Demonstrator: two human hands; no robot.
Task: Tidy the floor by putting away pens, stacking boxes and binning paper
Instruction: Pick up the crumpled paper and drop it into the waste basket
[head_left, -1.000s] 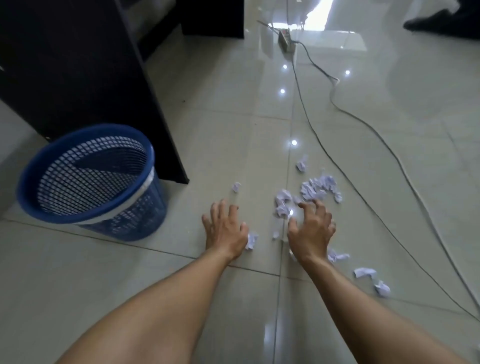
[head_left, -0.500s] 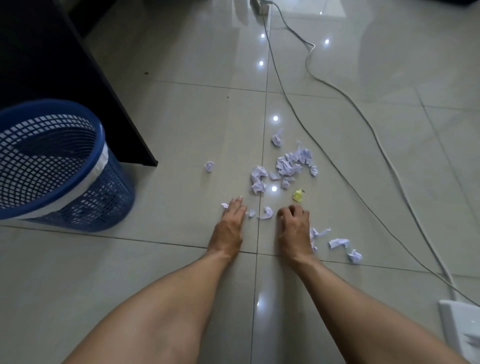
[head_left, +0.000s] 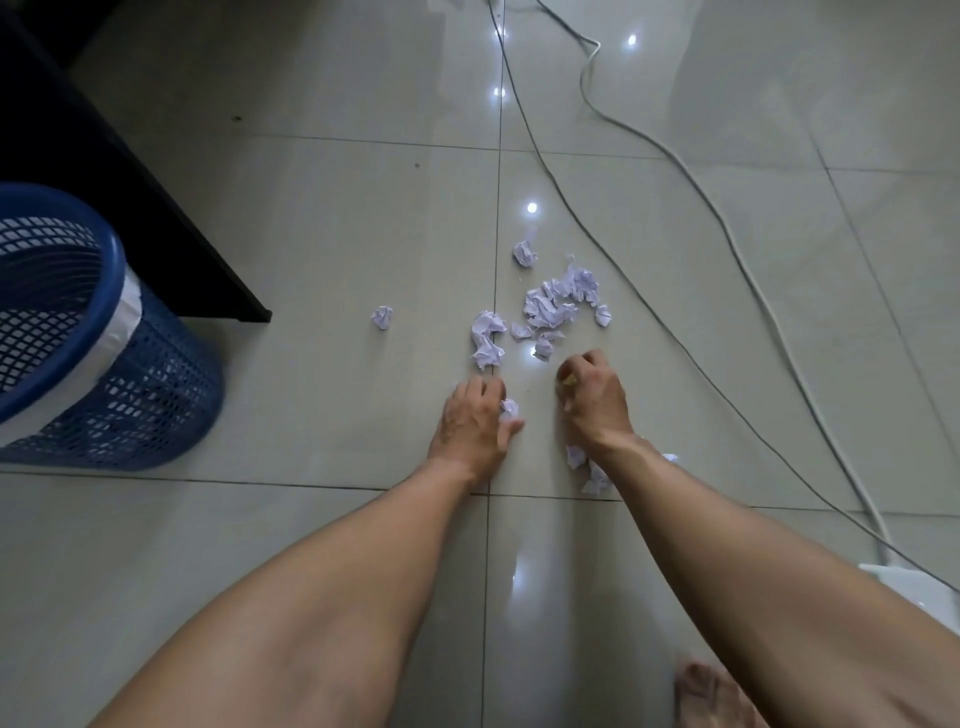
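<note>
Floor (head_left: 337, 218): glossy pale tiles. Carried crumpled paper scraps (head_left: 558, 299) (one stray ball (head_left: 382, 317) apart), blue mesh bin (head_left: 104, 364), dark cabinet (head_left: 104, 171), two cables (head_left: 691, 171).

A glossy pale tiled floor (head_left: 322, 218) mirrors small ceiling lights. A dark cabinet (head_left: 104, 171) stands on it at upper left. Right of the cabinet, a thin dark cable (head_left: 561, 187) and a thicker white cable (head_left: 727, 228) trail across the tiles.
</note>
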